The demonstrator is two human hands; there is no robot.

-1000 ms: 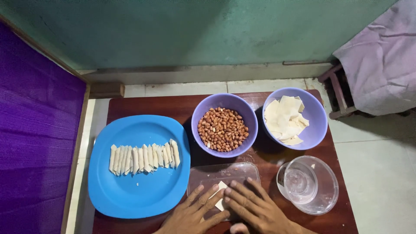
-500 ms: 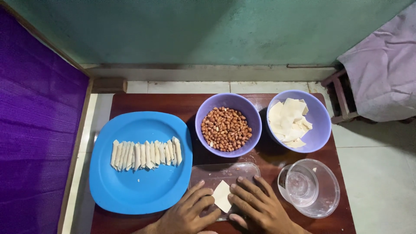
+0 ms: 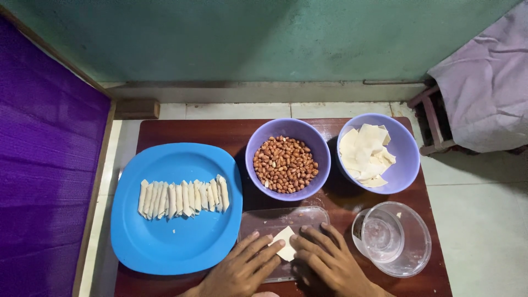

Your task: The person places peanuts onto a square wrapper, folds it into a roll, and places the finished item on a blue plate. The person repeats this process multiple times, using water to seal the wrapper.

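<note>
both hands are down flat at the near edge of the low dark wooden table [image 3: 181,129]. the left hand [image 3: 242,269] comes in from about 7 o'clock, the right hand [image 3: 330,264] from about 5 o'clock, and their fingertips meet on a small square pastry wrapper [image 3: 285,243] lying on a clear plastic tray [image 3: 275,220]. the fingers of both hands are slightly spread and stretched forward, pressing down on the sheet rather than pinching it; the left fingertips sit on its left edge, the right ones on its right edge, and the pale middle shows between them.

the wrapper looks thin, soft and limp, the sort of dough that would tear or stick if pulled hard. i'd judge it very light, best taken by a corner or an edge with a gentle touch.

around them: at 10 o'clock from the hands, a blue plate [image 3: 165,247] carries a neat row of rolled pastry sticks [image 3: 183,198]. at 12 o'clock stands a purple bowl of peanuts [image 3: 285,164], and at 1 o'clock a second purple bowl [image 3: 404,159] holds a loose stack of pastry sheets [image 3: 364,155]. just to the right, at 3 o'clock, a clear glass bowl [image 3: 415,247] has a small clear cup [image 3: 379,235] inside it.
</note>
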